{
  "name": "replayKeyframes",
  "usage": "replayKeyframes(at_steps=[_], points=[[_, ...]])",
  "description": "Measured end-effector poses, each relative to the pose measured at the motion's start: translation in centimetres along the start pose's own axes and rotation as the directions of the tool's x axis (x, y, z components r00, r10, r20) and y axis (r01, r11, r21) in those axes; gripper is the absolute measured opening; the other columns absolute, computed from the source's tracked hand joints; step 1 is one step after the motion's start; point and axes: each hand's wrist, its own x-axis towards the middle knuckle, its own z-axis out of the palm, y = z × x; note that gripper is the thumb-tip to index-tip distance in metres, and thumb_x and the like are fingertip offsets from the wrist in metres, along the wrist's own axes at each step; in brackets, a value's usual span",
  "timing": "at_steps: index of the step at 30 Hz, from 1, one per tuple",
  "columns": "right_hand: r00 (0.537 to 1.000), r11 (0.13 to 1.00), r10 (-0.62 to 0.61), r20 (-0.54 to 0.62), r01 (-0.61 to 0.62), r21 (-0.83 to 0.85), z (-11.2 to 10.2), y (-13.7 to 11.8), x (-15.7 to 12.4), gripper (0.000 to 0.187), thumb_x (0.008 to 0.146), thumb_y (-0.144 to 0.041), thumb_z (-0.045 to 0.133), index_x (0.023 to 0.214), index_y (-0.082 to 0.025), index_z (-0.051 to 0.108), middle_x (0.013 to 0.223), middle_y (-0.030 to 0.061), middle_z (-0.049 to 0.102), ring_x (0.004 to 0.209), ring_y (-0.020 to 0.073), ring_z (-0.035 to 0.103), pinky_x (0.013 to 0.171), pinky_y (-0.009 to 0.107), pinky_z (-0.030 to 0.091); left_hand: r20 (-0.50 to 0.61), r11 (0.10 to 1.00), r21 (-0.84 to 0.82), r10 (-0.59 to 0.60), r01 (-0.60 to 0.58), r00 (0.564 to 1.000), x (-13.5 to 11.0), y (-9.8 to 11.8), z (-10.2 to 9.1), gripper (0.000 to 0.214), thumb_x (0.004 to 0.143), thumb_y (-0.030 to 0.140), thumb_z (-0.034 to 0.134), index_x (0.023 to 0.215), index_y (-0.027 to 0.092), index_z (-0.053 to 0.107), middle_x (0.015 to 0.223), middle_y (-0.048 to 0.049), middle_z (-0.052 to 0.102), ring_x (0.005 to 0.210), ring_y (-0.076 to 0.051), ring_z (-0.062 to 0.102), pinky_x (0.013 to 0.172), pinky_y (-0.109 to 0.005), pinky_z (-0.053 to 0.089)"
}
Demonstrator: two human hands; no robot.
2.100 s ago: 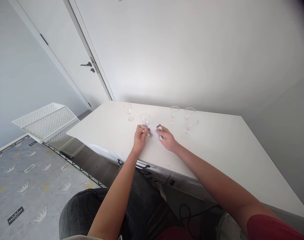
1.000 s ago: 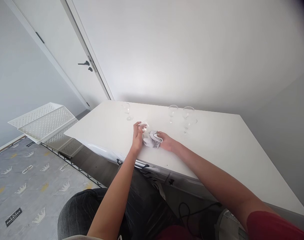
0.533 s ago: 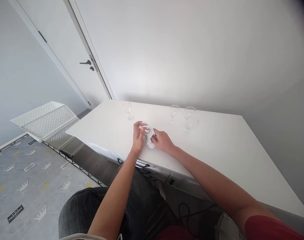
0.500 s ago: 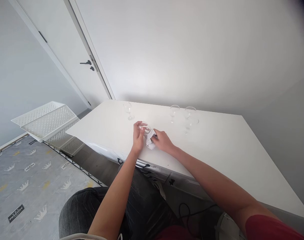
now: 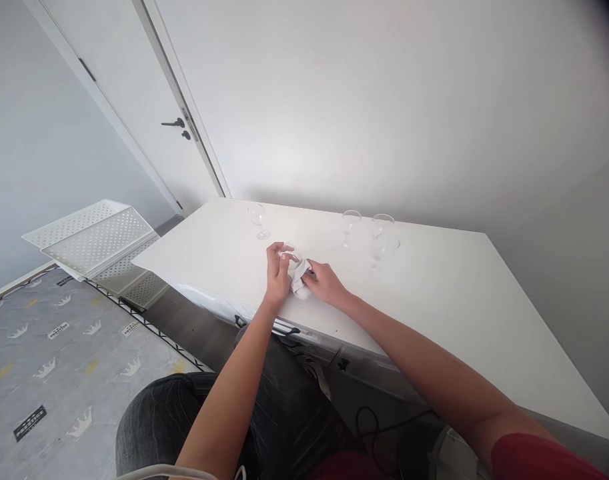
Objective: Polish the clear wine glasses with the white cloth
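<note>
My left hand (image 5: 278,268) is closed around the bowl of a clear wine glass (image 5: 293,255), tilted above the near part of the white table. A white cloth (image 5: 300,280) is bunched against the lower end of that glass. My right hand (image 5: 325,283) grips the cloth, its fingers partly tucked into the folds. The cloth hides the stem and foot of the glass. Behind my left hand, another clear wine glass (image 5: 257,215) stands upright. Farther right on the table are three more: one wine glass (image 5: 351,223), a second glass (image 5: 383,223) and a nearer glass (image 5: 385,245).
The white table (image 5: 449,307) runs along the wall, with drawers under its front edge close to my knees. White perforated metal panels (image 5: 101,240) stand off its left end, beside a grey patterned mat (image 5: 74,373). A black cable (image 5: 374,427) lies on the floor below.
Hardly anything differs. The cloth and my right hand have shifted very slightly at the lower end of the glass, and the whole view has tilted a little.
</note>
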Motion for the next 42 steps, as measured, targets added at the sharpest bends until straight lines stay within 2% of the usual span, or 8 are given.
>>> replayKeyframes(at_steps=[5,12,18,26,30,34,38,42], points=[[0.955,0.842,0.208,0.21,-0.284,0.459,0.2,0.7,0.4,0.022,0.075,-0.041,0.064,0.08,-0.019,0.065,0.077,0.0023,0.066,0.073,0.0187,0.058,0.07,0.031,0.043,-0.016,1.0,-0.001,0.006,-0.006,1.0,-0.2,0.1,-0.1,0.041,0.105,0.058,0.043,0.129,0.025,0.046,0.113,-0.0085,0.063,0.094,-0.019,0.065,0.093,-0.037,0.052],[0.999,0.998,0.03,0.029,-0.032,0.052,0.0,-0.2,0.2,0.014,0.077,-0.032,0.062,0.077,-0.019,0.063,0.072,-0.0018,0.061,0.07,0.0148,0.051,0.069,0.029,0.037,-0.012,0.998,0.0,0.059,-0.059,0.998,0.1,-0.2,0.0,0.04,0.105,0.056,0.047,0.128,0.024,0.046,0.113,-0.0081,0.062,0.093,-0.018,0.064,0.093,-0.037,0.052],[0.95,0.857,0.214,0.228,-0.294,0.423,-0.2,0.2,0.4,0.023,0.074,-0.038,0.066,0.083,-0.017,0.066,0.077,0.0013,0.066,0.073,0.0165,0.057,0.07,0.029,0.043,-0.044,0.999,0.012,0.048,-0.048,0.998,-0.2,-0.1,0.0,0.039,0.106,0.055,0.045,0.13,0.024,0.046,0.11,-0.0073,0.063,0.092,-0.018,0.064,0.096,-0.039,0.05],[0.978,0.966,0.096,0.187,-0.137,0.22,-0.4,0.4,0.7,0.027,0.083,-0.043,0.062,0.083,-0.017,0.068,0.079,-0.0001,0.067,0.075,0.0156,0.055,0.07,0.027,0.04,-0.072,0.996,0.065,0.06,-0.056,0.996,0.0,-0.3,-0.1,0.041,0.105,0.057,0.047,0.129,0.023,0.045,0.11,-0.0084,0.064,0.093,-0.018,0.064,0.095,-0.039,0.051],[0.968,0.902,0.229,0.106,-0.252,0.352,-0.3,1.0,0.9,0.034,0.083,-0.05,0.061,0.081,-0.017,0.068,0.075,-0.0009,0.065,0.072,0.0149,0.054,0.071,0.028,0.04,-0.059,0.994,0.078,0.087,-0.082,0.994,0.0,-0.3,-0.1,0.041,0.106,0.056,0.045,0.129,0.023,0.045,0.112,-0.0091,0.063,0.096,-0.019,0.065,0.1,-0.041,0.049],[0.959,0.898,0.23,-0.163,-0.145,0.416,-0.4,1.5,1.1,0.03,0.085,-0.046,0.059,0.084,-0.018,0.069,0.084,0.0015,0.07,0.08,0.0178,0.058,0.077,0.031,0.044,-0.052,0.989,0.052,0.142,-0.139,0.989,0.0,-0.4,0.0,0.042,0.105,0.056,0.048,0.131,0.024,0.043,0.122,-0.0107,0.058,0.096,-0.018,0.065,0.101,-0.042,0.049],[0.829,0.941,0.129,-0.544,0.07,0.331,-1.1,1.9,1.1,0.029,0.092,-0.042,0.054,0.1,-0.02,0.07,0.104,0.0056,0.073,0.098,0.0219,0.062,0.092,0.036,0.046,-0.096,0.986,0.018,0.169,-0.168,0.981,0.1,-0.4,0.0,0.042,0.104,0.055,0.05,0.133,0.026,0.041,0.129,-0.0121,0.052,0.1,-0.019,0.065,0.097,-0.04,0.052],[0.86,0.878,0.221,-0.461,0.031,0.478,-0.8,1.8,1.0,0.028,0.091,-0.046,0.06,0.104,-0.022,0.068,0.112,0.0059,0.072,0.103,0.0219,0.063,0.092,0.035,0.048,-0.283,0.986,0.079,0.162,-0.146,0.945,0.4,-0.4,-0.3,0.04,0.106,0.055,0.046,0.131,0.025,0.041,0.13,-0.0128,0.052,0.102,-0.018,0.065,0.094,-0.038,0.052]])
